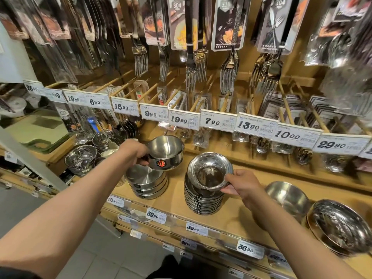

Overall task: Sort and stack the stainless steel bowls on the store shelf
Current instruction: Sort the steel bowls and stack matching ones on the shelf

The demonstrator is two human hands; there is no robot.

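Note:
My left hand [133, 153] grips a steel bowl [167, 153] with a red 316L sticker by its near rim, holding it tilted in the air just above a short stack of similar bowls [148, 183]. My right hand [242, 184] pinches the right rim of the top bowl [209, 171], which sits tilted on a tall stack of shallow steel bowls [203, 200] at the shelf's middle.
The wooden shelf [237, 214] carries two larger steel bowls [340, 226] at the right and small shiny bowls [81, 159] at the left. Packaged forks and spoons hang above behind a row of price tags [218, 120]. More price tags line the shelf's front edge.

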